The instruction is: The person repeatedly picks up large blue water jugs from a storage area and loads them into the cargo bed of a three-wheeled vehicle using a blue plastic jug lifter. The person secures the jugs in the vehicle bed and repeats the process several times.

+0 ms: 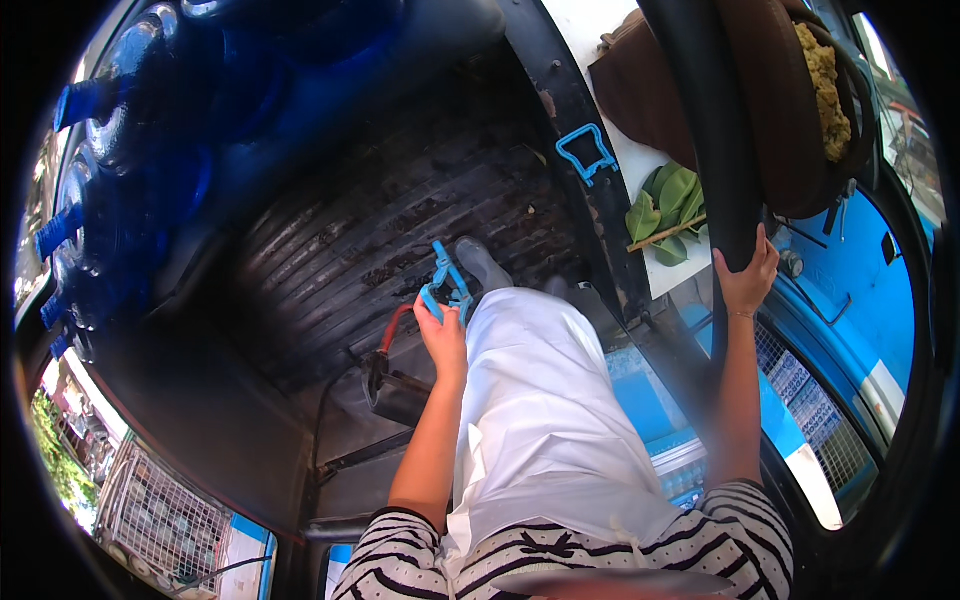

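Observation:
My left hand (441, 335) is closed around a light-blue plastic carrying handle (448, 272), a clip-like frame held in front of the white apron (545, 400). At the right, my right hand (748, 283) grips a black post (733, 200), thumb on one side and fingers on the other. A second blue plastic carrying handle (587, 152) lies on the dark metal rim (565, 90) of the vehicle bed. Near the left hand is a dark box-like part (400, 397) with a red curved piece (393, 325).
Several large blue water jugs (110, 240) are stacked along the left. Below lies the dark ribbed floor (400, 230), with a grey boot (483, 262) on it. Green leaves (675, 205) and a brown bag (640, 85) sit on a white surface beyond the rim. Blue bodywork (850, 270) stands at the right.

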`<state>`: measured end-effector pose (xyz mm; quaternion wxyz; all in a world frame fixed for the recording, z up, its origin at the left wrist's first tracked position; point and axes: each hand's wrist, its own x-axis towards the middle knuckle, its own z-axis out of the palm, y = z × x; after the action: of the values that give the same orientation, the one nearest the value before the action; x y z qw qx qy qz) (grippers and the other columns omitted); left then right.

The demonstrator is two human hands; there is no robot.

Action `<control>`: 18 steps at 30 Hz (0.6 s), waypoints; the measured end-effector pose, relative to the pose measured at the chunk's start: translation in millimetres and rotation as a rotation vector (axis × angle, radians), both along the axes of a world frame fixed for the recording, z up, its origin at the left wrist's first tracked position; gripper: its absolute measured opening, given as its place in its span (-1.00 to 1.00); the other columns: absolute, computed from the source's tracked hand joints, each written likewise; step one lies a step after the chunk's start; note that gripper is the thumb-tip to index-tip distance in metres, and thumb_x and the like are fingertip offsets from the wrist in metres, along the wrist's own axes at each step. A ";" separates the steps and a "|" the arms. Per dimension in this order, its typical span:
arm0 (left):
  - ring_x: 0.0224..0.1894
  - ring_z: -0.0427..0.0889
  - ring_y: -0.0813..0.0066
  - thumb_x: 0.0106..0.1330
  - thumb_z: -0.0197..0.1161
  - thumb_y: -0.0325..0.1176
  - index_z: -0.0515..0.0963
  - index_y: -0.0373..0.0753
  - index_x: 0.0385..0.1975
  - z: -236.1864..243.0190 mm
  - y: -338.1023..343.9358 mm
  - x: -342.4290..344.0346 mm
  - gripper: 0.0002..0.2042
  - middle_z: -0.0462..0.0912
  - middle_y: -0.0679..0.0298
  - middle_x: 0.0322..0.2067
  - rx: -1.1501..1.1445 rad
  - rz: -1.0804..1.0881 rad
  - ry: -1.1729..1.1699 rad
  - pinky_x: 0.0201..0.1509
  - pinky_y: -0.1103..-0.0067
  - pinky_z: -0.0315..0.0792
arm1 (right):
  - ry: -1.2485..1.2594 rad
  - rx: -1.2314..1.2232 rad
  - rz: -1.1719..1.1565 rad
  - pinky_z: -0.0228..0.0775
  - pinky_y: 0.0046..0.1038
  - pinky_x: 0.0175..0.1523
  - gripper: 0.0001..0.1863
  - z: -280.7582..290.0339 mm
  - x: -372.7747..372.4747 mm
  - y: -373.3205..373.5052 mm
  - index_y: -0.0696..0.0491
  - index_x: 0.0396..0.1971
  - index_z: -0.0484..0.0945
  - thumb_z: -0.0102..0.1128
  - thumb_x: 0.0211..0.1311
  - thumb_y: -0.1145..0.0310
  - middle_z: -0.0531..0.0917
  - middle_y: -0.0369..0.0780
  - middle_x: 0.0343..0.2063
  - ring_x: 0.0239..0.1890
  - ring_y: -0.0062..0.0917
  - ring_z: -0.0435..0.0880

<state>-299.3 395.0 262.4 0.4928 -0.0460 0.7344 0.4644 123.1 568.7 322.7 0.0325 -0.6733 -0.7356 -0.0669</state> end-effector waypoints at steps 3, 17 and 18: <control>-0.59 0.31 0.75 0.17 0.08 -0.57 0.23 -0.20 0.14 -15.6 5.7 17.9 -0.51 0.39 0.41 -0.42 -0.017 -0.049 0.007 -0.59 0.75 0.24 | 0.008 0.062 0.012 0.32 -0.22 -0.03 -0.02 -4.7 0.1 -1.2 -0.20 0.29 0.24 0.51 -0.27 0.11 0.43 -0.16 -0.08 -0.02 -0.28 0.46; -0.35 0.33 0.74 0.16 0.06 -0.63 0.29 -0.24 0.16 -37.5 -27.4 122.5 -0.51 0.38 0.46 -0.35 0.272 -0.300 -0.155 -0.21 0.78 0.26 | -0.016 0.121 -0.009 0.36 -0.22 -0.04 -0.09 -6.3 0.1 -7.2 -0.31 0.27 0.26 0.46 -0.19 -0.01 0.47 -0.19 -0.13 -0.06 -0.30 0.50; -0.35 0.32 0.75 0.16 0.06 -0.64 0.29 -0.25 0.16 -37.7 -33.5 132.8 -0.50 0.38 0.46 -0.35 0.289 -0.299 -0.147 -0.22 0.79 0.25 | -0.023 0.112 -0.050 0.36 -0.22 -0.04 -0.10 -6.9 2.1 -8.4 -0.33 0.27 0.26 0.45 -0.19 -0.03 0.48 -0.19 -0.13 -0.06 -0.30 0.50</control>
<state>-166.5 361.6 224.6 0.6100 0.1006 0.6209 0.4819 125.2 560.3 315.8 0.0598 -0.6878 -0.7140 -0.1165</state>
